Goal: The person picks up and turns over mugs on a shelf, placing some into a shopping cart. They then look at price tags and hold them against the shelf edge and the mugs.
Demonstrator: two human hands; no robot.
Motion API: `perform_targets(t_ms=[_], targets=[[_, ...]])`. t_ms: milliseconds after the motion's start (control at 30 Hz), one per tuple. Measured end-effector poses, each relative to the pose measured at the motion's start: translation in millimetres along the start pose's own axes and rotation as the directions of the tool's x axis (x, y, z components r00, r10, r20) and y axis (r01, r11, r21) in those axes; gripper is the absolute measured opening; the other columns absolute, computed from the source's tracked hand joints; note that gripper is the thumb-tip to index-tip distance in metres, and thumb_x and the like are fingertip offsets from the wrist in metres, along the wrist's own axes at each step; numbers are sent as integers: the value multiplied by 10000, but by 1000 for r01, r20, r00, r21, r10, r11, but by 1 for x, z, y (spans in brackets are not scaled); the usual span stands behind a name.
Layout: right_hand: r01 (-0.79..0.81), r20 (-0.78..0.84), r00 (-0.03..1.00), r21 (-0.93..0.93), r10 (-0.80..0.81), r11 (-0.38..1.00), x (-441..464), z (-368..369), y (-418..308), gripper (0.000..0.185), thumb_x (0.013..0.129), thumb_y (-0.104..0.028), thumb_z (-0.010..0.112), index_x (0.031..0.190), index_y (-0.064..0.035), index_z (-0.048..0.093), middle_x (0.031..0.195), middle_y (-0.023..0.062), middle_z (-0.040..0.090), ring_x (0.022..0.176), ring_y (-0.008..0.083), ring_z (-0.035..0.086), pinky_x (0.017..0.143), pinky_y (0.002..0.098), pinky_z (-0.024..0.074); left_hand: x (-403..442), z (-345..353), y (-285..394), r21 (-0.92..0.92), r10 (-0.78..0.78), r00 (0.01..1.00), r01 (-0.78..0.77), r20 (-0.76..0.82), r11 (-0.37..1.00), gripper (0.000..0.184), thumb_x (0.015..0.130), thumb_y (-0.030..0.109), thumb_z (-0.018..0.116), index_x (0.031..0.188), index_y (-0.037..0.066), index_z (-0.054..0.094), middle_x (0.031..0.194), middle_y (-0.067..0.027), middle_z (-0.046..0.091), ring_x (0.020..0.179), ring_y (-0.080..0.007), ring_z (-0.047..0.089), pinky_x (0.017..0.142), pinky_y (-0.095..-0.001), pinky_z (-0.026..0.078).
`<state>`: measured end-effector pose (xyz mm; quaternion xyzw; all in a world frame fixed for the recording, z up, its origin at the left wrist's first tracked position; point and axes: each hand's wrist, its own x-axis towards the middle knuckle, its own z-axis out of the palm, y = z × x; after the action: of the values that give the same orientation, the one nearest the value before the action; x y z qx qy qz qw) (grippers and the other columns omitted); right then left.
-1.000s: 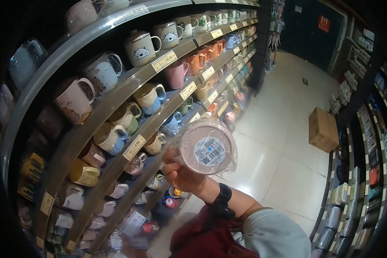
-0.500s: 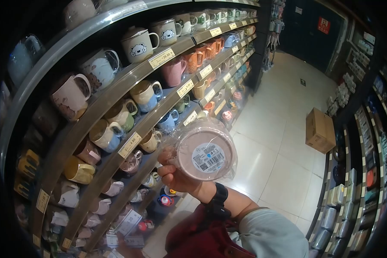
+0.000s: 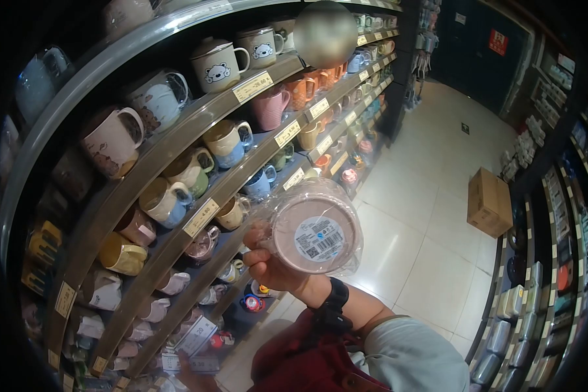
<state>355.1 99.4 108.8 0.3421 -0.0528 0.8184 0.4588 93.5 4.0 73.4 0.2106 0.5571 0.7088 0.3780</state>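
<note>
My right hand [image 3: 274, 269] is closed round the side of a pale pink mug [image 3: 287, 225] wrapped in clear plastic. The mug's base faces me and carries a round white label [image 3: 319, 239] with a QR code and a barcode. A black band [image 3: 333, 304] circles the right wrist. At the bottom left, my left hand [image 3: 193, 377] shows only as a dim, blurred patch close to white price cards [image 3: 196, 336]. Its fingers cannot be made out.
Curved shelves [image 3: 242, 179] on the left hold many mugs, including a lidded bear mug [image 3: 217, 65] and a yellow mug [image 3: 122, 253]. A cardboard box [image 3: 489, 201] stands on the tiled floor [image 3: 408, 228]. More stocked shelves [image 3: 532, 281] line the right side.
The view has shifted slightly, so the shelves sit a little lower and to the right. The mug stays in my right hand, its base still towards me. A blurred round patch now covers the upper shelf.
</note>
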Motion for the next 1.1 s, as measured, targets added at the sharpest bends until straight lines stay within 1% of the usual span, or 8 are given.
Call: perform_targets(t_ms=[167,333,400,467,567,633,900,1100], targets=[[-9,-22,1000,11,10,1000,0,-1,-1,255,762,-235,578,974,-97,546,960,24,491,838,176,470,813,352,453,0,2,2,-1,21,1000,-21,-8,1000,274,811,37,499,1050,-90,463,939,-165,553,752,-254,583,622,-341,498],[-7,-22,1000,46,8,999,-2,-1,-2,252,732,-227,599,950,-109,551,945,21,487,833,166,467,799,353,440,22,-28,-14,-134,-178,971,200,160,971,360,801,104,546,1130,53,410,960,-101,562,838,-221,584,634,-344,509],[-13,17,1000,74,11,997,-2,5,-1,251,721,-231,604,926,-101,541,952,3,486,808,155,472,788,344,429,14,-12,-4,43,-74,997,73,14,996,384,806,74,527,1152,15,374,1017,-122,532,889,-249,570,666,-379,521],[54,-74,995,-72,-60,996,-9,3,-4,177,782,-157,569,950,-135,520,936,-49,513,741,82,465,674,237,430,34,-33,-16,-122,61,972,-34,228,992,381,795,69,541,1134,26,374,978,-120,533,834,-241,575,606,-369,533],[96,-53,993,-92,-101,991,-8,4,-2,174,804,-36,517,964,-101,493,939,-39,503,746,75,491,720,283,467,34,-14,3,-205,154,981,-128,115,970,280,773,20,548,1022,11,419,894,-105,519,748,-222,580,546,-331,536],[75,-54,995,-63,-78,995,-4,4,0,135,813,-35,504,915,-117,470,932,-55,507,741,73,497,737,299,467,22,2,28,-263,85,985,-43,150,964,284,737,-60,550,995,-37,434,874,-110,523,728,-205,578,583,-323,536],[17,-80,997,-51,-21,999,-7,1,-6,300,738,53,547,990,-95,481,1048,8,517,838,126,496,808,318,455,23,8,31,-273,128,982,-87,138,958,193,744,-46,546,913,-18,460,854,-106,520,719,-194,581,587,-343,540],[28,-159,986,-102,-44,994,-6,3,-4,186,782,3,526,924,-108,481,939,-32,511,801,94,508,764,298,450,19,12,37,-286,123,981,-76,149,955,161,749,-21,565,877,7,472,812,-91,538,691,-201,584,590,-359,532]])
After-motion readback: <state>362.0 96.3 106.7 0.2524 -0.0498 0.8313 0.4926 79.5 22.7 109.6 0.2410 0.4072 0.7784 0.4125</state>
